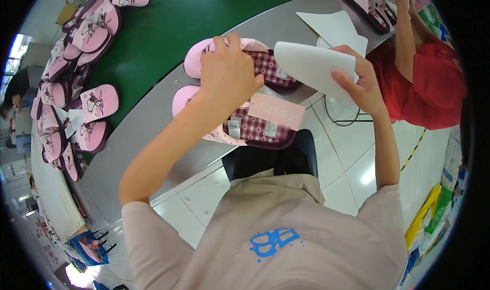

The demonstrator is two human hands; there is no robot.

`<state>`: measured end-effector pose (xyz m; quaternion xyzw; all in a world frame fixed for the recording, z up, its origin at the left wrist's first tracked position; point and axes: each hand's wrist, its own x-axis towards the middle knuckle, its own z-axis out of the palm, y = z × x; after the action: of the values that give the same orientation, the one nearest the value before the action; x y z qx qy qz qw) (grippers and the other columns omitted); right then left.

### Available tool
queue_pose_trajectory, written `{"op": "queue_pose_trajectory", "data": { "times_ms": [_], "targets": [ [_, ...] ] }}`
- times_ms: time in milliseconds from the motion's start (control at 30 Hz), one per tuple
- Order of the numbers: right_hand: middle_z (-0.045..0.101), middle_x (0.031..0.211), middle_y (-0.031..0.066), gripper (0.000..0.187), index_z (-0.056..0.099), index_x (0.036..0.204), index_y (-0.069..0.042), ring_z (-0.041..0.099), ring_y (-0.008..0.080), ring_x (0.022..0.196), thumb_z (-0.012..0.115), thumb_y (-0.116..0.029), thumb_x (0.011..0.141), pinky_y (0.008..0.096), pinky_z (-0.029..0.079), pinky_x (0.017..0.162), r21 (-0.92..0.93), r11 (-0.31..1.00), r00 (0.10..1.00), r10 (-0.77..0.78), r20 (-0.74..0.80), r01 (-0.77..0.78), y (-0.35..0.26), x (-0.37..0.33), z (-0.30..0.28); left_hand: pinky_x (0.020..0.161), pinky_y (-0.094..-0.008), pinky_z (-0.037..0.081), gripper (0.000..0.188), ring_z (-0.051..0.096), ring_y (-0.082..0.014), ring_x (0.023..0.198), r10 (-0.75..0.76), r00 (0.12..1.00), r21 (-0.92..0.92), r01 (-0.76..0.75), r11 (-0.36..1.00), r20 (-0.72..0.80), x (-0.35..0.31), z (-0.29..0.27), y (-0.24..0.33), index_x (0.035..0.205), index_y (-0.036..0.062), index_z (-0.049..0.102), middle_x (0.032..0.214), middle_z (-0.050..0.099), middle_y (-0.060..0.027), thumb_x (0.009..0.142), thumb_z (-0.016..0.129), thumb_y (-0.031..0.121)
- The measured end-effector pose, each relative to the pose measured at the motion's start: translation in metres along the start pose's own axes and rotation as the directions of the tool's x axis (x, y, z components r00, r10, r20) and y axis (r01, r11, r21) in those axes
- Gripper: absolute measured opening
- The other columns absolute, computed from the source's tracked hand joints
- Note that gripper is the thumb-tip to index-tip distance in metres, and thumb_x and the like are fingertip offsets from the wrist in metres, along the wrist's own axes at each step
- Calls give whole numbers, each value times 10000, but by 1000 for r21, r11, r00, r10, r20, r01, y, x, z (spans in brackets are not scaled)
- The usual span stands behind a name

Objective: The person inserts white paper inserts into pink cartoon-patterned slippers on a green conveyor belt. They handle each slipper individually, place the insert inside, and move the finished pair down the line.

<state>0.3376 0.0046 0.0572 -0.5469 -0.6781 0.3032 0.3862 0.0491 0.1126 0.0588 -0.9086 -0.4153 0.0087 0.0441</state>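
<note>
My left hand (229,68) rests over the pink upper of the far slipper (194,61), its fingers curled down on it and the thumb near the opening. The slipper's plaid maroon insole (265,65) shows to the right. In my right hand (360,83) is a bent white sheet (311,65), pinched between thumb and fingers; its left end reaches the slipper's opening. Closer to me lies the matching slipper (184,98), partly behind my left forearm. A pink hang tag (275,111) lies across that one's insole, and a small white label (234,127) shows inside it.
Several white sheets (337,29) lie on the grey metal table (138,124) beyond my right hand. A green belt (168,22) runs along the far side. Pink slippers (92,34) are piled at left. A person in red (434,80) works at right, by another pair of slippers (365,1).
</note>
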Motion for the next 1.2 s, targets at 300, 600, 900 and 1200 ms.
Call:
{"op": "queue_pose_trajectory", "data": {
  "times_ms": [300,600,900,1200],
  "targets": [
    [674,1276,98,298,712,1186,45,665,230,1100,711,-180,990,322,538,928,-59,996,998,-65,2,65,-5,-27,4,738,-439,603,169,658,-326,1115,23,999,80,-19,997,-46,12,20,-11,895,-2,775,1196,651,-131,826,776,152],
    [681,1255,114,278,724,1145,45,672,262,1090,721,-162,958,344,552,899,-202,968,988,-154,-7,150,-12,-22,20,988,-448,490,107,585,-315,1173,317,846,-348,-479,806,-430,-12,-2,-19,899,38,685,1198,635,-67,949,709,129],
    [688,1224,110,304,723,989,73,671,294,1051,760,-224,934,385,570,855,-365,892,963,-259,69,266,-13,0,40,1135,-433,435,188,566,-296,1328,444,892,-791,-334,513,-88,-37,-25,-48,1072,63,801,1332,685,-90,910,722,117],
    [643,1298,118,296,729,949,61,641,301,1102,777,-230,926,401,565,874,-428,872,971,-222,84,236,-15,22,69,1283,-474,303,947,413,-370,1504,235,971,-606,-214,766,-45,-7,38,-111,1573,133,484,1624,448,-148,711,870,207]
  ]
}}
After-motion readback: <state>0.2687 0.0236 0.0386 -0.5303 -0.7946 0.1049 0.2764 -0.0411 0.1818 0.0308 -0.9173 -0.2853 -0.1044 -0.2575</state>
